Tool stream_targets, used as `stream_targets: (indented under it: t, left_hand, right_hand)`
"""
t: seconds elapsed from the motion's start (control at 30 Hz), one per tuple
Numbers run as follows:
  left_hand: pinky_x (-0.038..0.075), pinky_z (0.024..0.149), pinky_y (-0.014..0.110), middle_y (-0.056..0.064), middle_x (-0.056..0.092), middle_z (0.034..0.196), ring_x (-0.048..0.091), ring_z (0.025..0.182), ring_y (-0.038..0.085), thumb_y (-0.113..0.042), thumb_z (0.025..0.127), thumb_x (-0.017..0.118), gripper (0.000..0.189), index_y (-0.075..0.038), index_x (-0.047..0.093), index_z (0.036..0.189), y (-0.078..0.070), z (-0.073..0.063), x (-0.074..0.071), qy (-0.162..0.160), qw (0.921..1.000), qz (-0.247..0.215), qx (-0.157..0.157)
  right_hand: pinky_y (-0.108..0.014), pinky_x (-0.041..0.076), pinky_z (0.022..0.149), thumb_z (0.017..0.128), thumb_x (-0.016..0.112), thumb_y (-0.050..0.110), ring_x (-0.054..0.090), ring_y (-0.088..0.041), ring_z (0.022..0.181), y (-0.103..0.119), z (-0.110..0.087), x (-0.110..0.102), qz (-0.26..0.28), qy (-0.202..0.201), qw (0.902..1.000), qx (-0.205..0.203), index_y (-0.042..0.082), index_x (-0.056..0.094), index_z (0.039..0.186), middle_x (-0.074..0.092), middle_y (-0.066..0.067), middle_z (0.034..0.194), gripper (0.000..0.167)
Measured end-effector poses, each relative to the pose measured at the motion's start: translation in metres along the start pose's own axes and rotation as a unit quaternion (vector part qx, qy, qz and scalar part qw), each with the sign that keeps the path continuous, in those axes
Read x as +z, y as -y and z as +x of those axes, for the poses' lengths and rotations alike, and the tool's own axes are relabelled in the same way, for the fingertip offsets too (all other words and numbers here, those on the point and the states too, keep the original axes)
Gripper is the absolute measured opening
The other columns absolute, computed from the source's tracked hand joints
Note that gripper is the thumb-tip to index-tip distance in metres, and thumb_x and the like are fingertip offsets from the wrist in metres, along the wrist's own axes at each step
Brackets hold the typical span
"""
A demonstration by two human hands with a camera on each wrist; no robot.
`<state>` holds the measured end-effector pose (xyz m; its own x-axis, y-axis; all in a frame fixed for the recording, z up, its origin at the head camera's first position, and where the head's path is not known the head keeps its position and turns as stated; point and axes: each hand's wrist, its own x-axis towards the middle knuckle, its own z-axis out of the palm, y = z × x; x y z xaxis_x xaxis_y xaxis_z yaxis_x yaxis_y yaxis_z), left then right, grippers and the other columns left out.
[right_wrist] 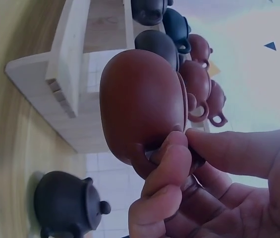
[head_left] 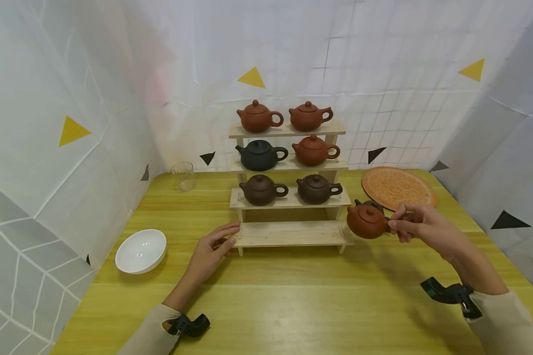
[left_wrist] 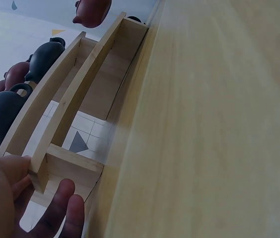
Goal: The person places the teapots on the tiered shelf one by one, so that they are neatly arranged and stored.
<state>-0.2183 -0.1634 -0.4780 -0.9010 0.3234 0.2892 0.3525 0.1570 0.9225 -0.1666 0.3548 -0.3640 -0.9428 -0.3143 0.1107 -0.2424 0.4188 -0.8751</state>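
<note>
A red-brown clay teapot (head_left: pixel 366 221) hangs in the air just right of the wooden stepped stand (head_left: pixel 288 235). My right hand (head_left: pixel 419 224) pinches it by the handle, thumb against fingers, as the right wrist view shows. Behind it a dark teapot (right_wrist: pixel 63 203) sits on the table, mostly hidden in the head view. At the left end of the stand's lowest shelf, my left hand (head_left: pixel 211 249) grips the board's end between thumb and fingers. That lowest shelf is bare. Two dark brown teapots (head_left: pixel 261 190) (head_left: pixel 318 189) stand on the shelf above it.
Higher shelves carry a blackish teapot (head_left: pixel 259 155) and several red teapots (head_left: pixel 308 117). A white bowl (head_left: pixel 140 251) and a clear glass (head_left: pixel 184 176) stand at the left. An orange round mat (head_left: pixel 397 186) lies at the back right, before the white wall sheet (head_left: pixel 284 39).
</note>
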Motion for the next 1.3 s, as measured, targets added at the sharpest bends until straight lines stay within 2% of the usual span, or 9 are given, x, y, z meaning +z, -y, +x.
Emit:
stream_targets:
  t: [0.07,0.23,0.33,0.57,0.67,0.87,1.13,1.3]
  left_hand:
    - [0.061,0.079,0.047,0.006,0.056,0.150,0.067,0.105,0.026,-0.013,0.107,0.062,0.034,-0.006,0.067,0.140,-0.006,0.000,0.001,-0.001,1.0000,0.001,0.000]
    - [0.058,0.079,0.057,0.015,0.054,0.151,0.067,0.107,0.032,-0.005,0.107,0.060,0.034,0.001,0.065,0.140,-0.005,0.001,0.002,-0.002,1.0000,0.003,0.000]
    - [0.059,0.080,0.056,0.011,0.053,0.152,0.066,0.110,0.032,-0.007,0.107,0.060,0.034,-0.002,0.065,0.141,0.002,0.001,0.001,-0.002,1.0000,0.002,0.001]
    - [0.061,0.079,0.047,0.004,0.055,0.151,0.067,0.109,0.028,-0.016,0.107,0.063,0.033,-0.011,0.068,0.139,0.001,0.000,0.001,-0.003,1.0000,0.000,0.002]
    - [0.061,0.079,0.044,0.003,0.055,0.151,0.067,0.109,0.026,-0.019,0.107,0.063,0.033,-0.012,0.069,0.139,0.000,0.000,0.001,-0.002,1.0000,0.002,0.000]
    - [0.061,0.079,0.043,0.001,0.055,0.150,0.067,0.108,0.025,-0.019,0.107,0.062,0.034,-0.012,0.068,0.140,-0.001,0.000,0.001,-0.002,1.0000,0.006,-0.001]
    - [0.061,0.079,0.044,0.004,0.055,0.151,0.067,0.109,0.025,-0.018,0.107,0.062,0.034,-0.010,0.068,0.140,-0.001,-0.001,0.000,-0.001,1.0000,0.007,0.003]
    - [0.061,0.079,0.044,0.003,0.055,0.151,0.067,0.109,0.025,-0.018,0.108,0.062,0.034,-0.011,0.068,0.140,-0.002,0.000,0.000,-0.001,1.0000,0.007,0.001]
  right_hand:
    - [-0.037,0.050,0.056,0.107,0.058,0.003,0.055,-0.029,0.062,0.003,0.002,0.001,-0.002,-0.001,1.0000,-0.002,-0.010,0.057,0.103,0.066,-0.013,0.084,0.014]
    - [-0.037,0.050,0.057,0.107,0.058,0.004,0.054,-0.030,0.062,0.014,0.008,0.003,-0.002,0.004,1.0000,-0.006,-0.010,0.057,0.103,0.066,-0.014,0.084,0.014]
    - [-0.037,0.052,0.058,0.107,0.059,0.004,0.055,-0.029,0.063,0.021,0.010,0.003,-0.004,0.004,1.0000,-0.005,-0.009,0.057,0.102,0.066,-0.014,0.085,0.014]
    - [-0.035,0.053,0.058,0.106,0.059,0.000,0.056,-0.027,0.063,0.037,0.016,0.005,0.002,0.008,0.9993,-0.035,-0.009,0.057,0.100,0.066,-0.013,0.085,0.010]
    - [-0.036,0.051,0.057,0.105,0.059,-0.001,0.055,-0.027,0.062,0.044,0.019,0.006,0.001,0.010,0.9990,-0.043,-0.009,0.058,0.099,0.065,-0.012,0.083,0.010]
    - [-0.036,0.051,0.058,0.105,0.061,0.002,0.054,-0.030,0.063,0.057,0.024,0.011,0.002,0.015,0.9993,-0.033,-0.007,0.058,0.100,0.065,-0.013,0.085,0.011]
    - [-0.036,0.048,0.054,0.105,0.059,-0.002,0.053,-0.029,0.060,0.070,0.032,0.022,0.022,0.036,0.9975,-0.057,-0.008,0.058,0.099,0.064,-0.014,0.083,0.008]
    - [-0.035,0.047,0.054,0.105,0.060,0.000,0.052,-0.028,0.061,0.075,0.037,0.030,0.019,0.036,0.9980,-0.049,-0.007,0.058,0.100,0.063,-0.015,0.084,0.009]
